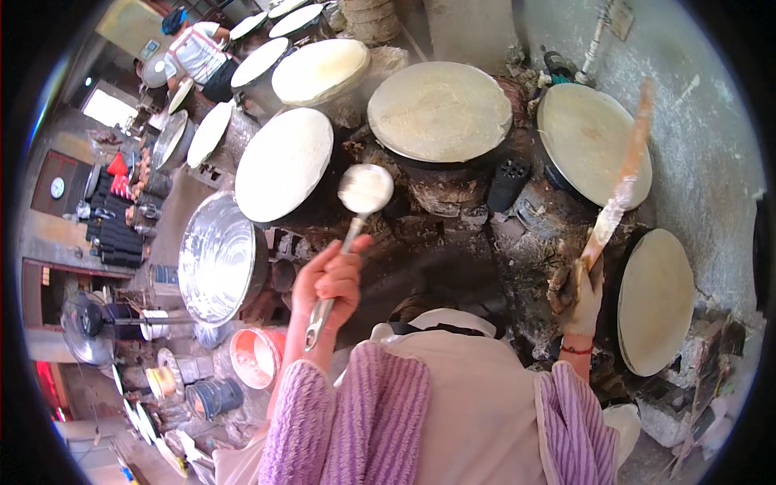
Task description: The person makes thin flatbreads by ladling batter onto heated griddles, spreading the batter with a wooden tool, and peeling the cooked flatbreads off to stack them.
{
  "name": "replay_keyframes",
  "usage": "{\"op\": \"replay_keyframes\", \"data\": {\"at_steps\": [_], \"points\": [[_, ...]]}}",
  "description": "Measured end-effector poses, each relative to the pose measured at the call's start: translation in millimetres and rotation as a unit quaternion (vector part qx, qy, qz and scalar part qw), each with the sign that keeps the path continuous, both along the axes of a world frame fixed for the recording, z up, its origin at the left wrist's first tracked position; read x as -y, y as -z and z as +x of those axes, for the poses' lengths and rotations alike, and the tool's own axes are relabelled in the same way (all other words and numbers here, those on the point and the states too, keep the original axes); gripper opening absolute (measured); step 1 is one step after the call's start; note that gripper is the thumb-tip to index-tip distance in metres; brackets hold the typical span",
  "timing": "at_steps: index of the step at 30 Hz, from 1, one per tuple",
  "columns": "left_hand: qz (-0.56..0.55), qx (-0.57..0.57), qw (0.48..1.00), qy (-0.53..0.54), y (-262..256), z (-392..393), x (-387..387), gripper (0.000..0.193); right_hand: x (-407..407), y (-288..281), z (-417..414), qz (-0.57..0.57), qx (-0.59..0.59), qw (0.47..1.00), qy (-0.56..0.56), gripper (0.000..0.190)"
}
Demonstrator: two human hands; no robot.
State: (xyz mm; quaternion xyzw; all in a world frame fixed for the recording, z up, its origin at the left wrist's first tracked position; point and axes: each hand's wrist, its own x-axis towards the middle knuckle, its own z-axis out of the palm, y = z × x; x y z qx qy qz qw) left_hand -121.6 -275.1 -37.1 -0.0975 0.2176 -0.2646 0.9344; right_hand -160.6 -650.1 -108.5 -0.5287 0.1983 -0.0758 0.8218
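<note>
My left hand (329, 282), bare, grips the handle of a metal ladle (365, 189) whose bowl holds or is coated with whitish batter. The ladle is slightly blurred, just right of a round griddle covered in a white layer (284, 165). My right hand (577, 300), in a soiled pale glove, is shut on a long wooden scraper (618, 193) smeared with white paste and tilted up to the right. Beyond it lies a griddle with a pale yellowish sheet (591, 142). Another covered griddle (439, 112) is ahead between my hands, and one more (655, 302) stands right of the glove.
A large metal basin (217, 257) with white residue stands at left, above an orange bucket (257, 357). A perforated black coal briquette (508, 183) stands between griddles. Another person (202, 57) stands at the upper left among more griddles. A wall (691, 151) bounds the right; a fan (91, 321) is far left.
</note>
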Motion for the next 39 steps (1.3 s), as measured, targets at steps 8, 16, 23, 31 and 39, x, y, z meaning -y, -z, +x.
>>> {"op": "replay_keyframes", "data": {"at_steps": [8, 16, 23, 31, 39], "points": [[0.189, 0.102, 0.977, -0.005, 21.3, 18.4, -105.8, 0.04, -97.4, 52.3, 92.6, -0.33, -0.046, 0.914, -0.232, 0.05], [0.071, -0.028, 0.997, -0.025, 49.0, 18.3, -170.3, 0.042, -180.4, 53.4, 252.5, -0.713, -0.061, 0.593, -0.369, 0.038], [0.161, -0.064, 0.984, -0.041, 47.9, 20.5, -203.2, 0.042, -206.7, 64.1, 285.5, -0.681, -0.059, 0.623, -0.381, 0.042], [0.279, -0.012, 0.96, 0.035, 45.1, 72.6, -189.6, 0.04, -157.0, 42.9, 183.9, -0.6, -0.073, 0.702, -0.377, 0.036], [0.379, 0.301, 0.858, 0.172, -8.1, 139.2, -109.9, 0.052, -32.5, 10.3, 126.6, -0.19, -0.023, 0.981, -0.038, 0.06]]}}
